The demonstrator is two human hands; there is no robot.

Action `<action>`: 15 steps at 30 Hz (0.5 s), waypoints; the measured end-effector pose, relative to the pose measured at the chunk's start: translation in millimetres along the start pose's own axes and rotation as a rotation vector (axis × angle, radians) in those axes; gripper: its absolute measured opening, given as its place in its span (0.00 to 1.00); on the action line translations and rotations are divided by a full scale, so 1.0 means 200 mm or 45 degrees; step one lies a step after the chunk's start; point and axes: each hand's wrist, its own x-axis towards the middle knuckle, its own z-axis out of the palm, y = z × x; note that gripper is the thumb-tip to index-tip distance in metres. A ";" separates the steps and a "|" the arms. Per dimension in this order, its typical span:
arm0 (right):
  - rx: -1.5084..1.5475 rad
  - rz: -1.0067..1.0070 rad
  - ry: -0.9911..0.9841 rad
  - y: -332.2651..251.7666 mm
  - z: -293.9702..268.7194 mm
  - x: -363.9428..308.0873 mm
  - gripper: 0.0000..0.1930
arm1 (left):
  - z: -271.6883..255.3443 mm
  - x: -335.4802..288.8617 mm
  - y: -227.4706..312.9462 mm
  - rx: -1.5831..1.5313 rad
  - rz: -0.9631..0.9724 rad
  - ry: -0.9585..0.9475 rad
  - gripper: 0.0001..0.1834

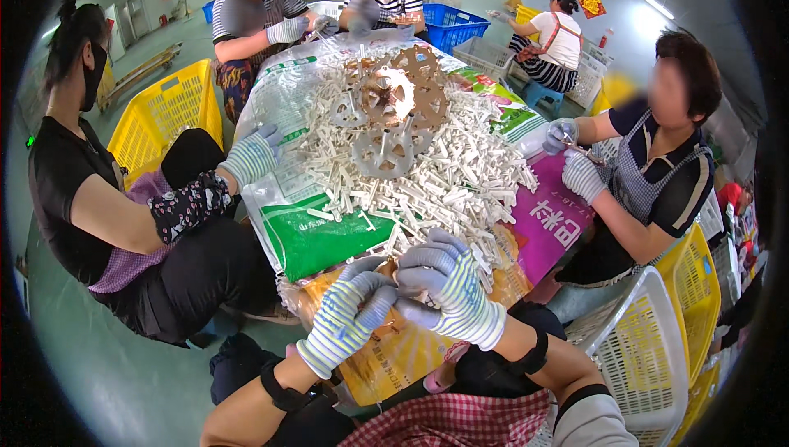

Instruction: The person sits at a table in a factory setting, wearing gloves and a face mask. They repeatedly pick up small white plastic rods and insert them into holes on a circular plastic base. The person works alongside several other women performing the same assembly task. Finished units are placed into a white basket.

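My left hand [352, 309], in a grey-palmed striped glove, is closed with its fingertips bent inward. Right beside it, my right hand [454, 289] in a matching glove is closed too, and the two hands meet at the fingertips. Between them a small brownish bit shows, mostly hidden by the fingers, so I cannot make out what it is. Just beyond my hands spreads a big heap of small white plastic strips [444, 192]. Several round plates with cut-outs, brown ones [427, 102] and a grey one [385, 154], stand in the heap.
Printed plastic sacks, green [316, 237], purple [551, 205] and yellow [394, 365], cover the table. Co-workers in gloves sit left [123, 200], right [657, 159] and at the far side [255, 28]. A white basket [637, 357] stands close on my right; a yellow crate [168, 110] is at left.
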 end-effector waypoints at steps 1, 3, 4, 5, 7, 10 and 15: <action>-0.074 -0.011 -0.014 0.01 0.01 -0.01 0.21 | 0.00 0.00 0.00 -0.015 -0.024 -0.007 0.09; -0.080 -0.021 -0.054 0.02 0.02 -0.02 0.18 | 0.00 -0.01 -0.01 -0.003 -0.031 -0.041 0.10; -0.081 -0.040 -0.064 0.03 0.02 -0.01 0.17 | 0.00 0.00 -0.02 0.021 -0.011 -0.069 0.12; -0.082 -0.058 -0.073 0.03 0.01 -0.01 0.16 | -0.01 0.00 -0.02 0.045 0.009 -0.098 0.13; 0.002 0.006 -0.004 0.04 0.01 -0.02 0.11 | 0.01 0.00 0.05 -0.194 -0.155 -0.042 0.18; 0.156 0.158 0.088 0.06 0.01 -0.02 0.10 | 0.03 0.00 0.01 -0.382 -0.247 0.009 0.24; 0.185 0.152 0.017 0.05 0.02 -0.03 0.09 | 0.01 -0.01 0.00 -0.371 -0.306 -0.098 0.25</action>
